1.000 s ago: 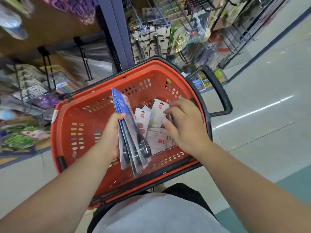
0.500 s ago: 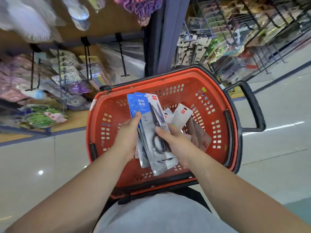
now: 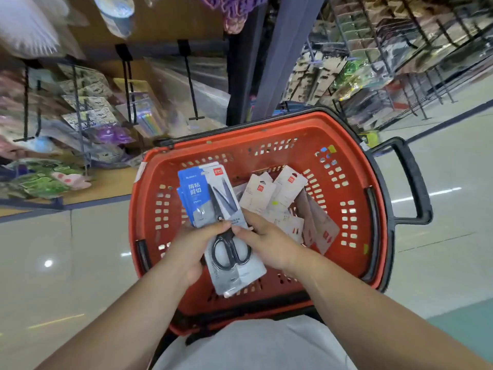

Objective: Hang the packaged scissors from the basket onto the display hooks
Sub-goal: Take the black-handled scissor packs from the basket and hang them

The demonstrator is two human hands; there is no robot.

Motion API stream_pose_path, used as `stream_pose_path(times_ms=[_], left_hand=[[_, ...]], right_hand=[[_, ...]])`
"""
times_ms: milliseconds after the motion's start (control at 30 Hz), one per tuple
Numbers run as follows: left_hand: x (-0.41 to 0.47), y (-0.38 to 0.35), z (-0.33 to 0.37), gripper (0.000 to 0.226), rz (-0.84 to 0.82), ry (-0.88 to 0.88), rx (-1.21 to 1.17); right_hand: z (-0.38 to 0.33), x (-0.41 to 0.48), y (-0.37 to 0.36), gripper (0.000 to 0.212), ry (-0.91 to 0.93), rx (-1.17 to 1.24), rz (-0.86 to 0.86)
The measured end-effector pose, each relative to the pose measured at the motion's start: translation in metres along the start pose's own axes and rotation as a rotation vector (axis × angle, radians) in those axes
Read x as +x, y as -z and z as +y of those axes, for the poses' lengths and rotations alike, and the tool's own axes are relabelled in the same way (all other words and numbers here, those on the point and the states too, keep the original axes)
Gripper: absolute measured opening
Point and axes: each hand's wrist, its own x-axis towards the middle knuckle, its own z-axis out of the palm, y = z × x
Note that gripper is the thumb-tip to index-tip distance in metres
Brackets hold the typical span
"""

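A red shopping basket (image 3: 149, 209) stands in front of me on the shop floor. Over its middle I hold a stack of blue-and-grey scissors packs (image 3: 213, 198), black-handled scissors showing on the top card. My left hand (image 3: 192, 244) grips the stack from the left, thumb across the front. My right hand (image 3: 269, 241) pinches the stack's right edge at the scissors' pivot. More white-backed packs (image 3: 277, 193) lie loose inside the basket on the right. Black display hooks (image 3: 190, 81) stick out of the brown board at the upper left.
The basket's black handle (image 3: 410, 180) juts out to the right. Shelving with hanging goods (image 3: 88, 108) fills the left; a grey post (image 3: 277, 57) and wire racks (image 3: 386, 54) stand behind the basket. Pale tiled floor (image 3: 53, 263) lies on both sides.
My right hand left the loose packs in the basket and came onto the stack held by my left hand. The stack turned face up. The view swung left and down.
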Motion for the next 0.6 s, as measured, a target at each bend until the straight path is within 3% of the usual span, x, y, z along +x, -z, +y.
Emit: stream_pose_path(times_ms=[100,267,400,533,600], left_hand=[[0.014,0.003,-0.009,0.040,0.086,-0.042,-0.002],[0.027,0.017,-0.019,0.042,0.221,-0.094,0.048],[0.033,0.028,-0.025,0.044,0.327,-0.094,0.040],[0.030,0.033,-0.026,0.048,0.326,-0.103,0.050],[0.029,0.034,-0.025,0.046,0.325,-0.104,0.039]], right_hand=[[0.013,0.023,0.029,0.035,-0.145,0.072,0.047],[0.058,0.093,0.083,0.070,-0.430,0.005,0.446],[0.086,0.141,0.087,0.086,-0.493,-0.023,0.438],[0.087,0.162,0.068,0.039,-0.495,-0.074,0.409],[0.087,0.166,0.063,0.031,-0.475,-0.207,0.461]])
